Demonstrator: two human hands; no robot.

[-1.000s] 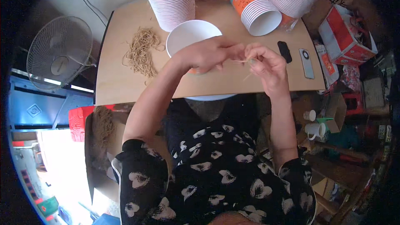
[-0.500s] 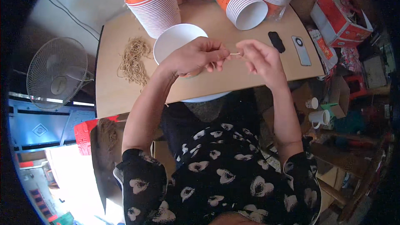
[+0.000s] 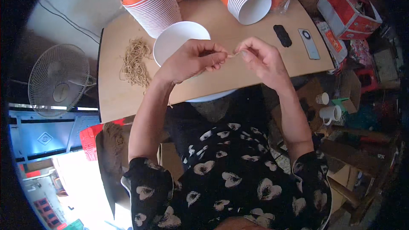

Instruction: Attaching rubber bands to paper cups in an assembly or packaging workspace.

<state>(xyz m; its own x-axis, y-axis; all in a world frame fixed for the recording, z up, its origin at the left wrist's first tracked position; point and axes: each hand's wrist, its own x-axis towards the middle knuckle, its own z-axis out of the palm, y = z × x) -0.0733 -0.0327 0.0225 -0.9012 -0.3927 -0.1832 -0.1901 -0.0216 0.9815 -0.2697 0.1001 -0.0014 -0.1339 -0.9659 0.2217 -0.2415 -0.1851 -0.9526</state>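
Observation:
My left hand is closed in a pinch on a short, thin pale cord. My right hand pinches the cord's other end, so it spans the small gap between my fingertips. Behind my left hand an open paper bucket shows its white inside; my hand and wrist hide much of it. To the left, a tangled heap of beige cords lies on the wooden table.
A tall stack of orange and white paper buckets rises at the back left. Another stack lies tipped toward me. A black object and a phone are at the right. A fan stands left of the table.
My hands have shifted slightly left, still joined by the cord. The whole view has tilted a little; the things on the table have kept their places.

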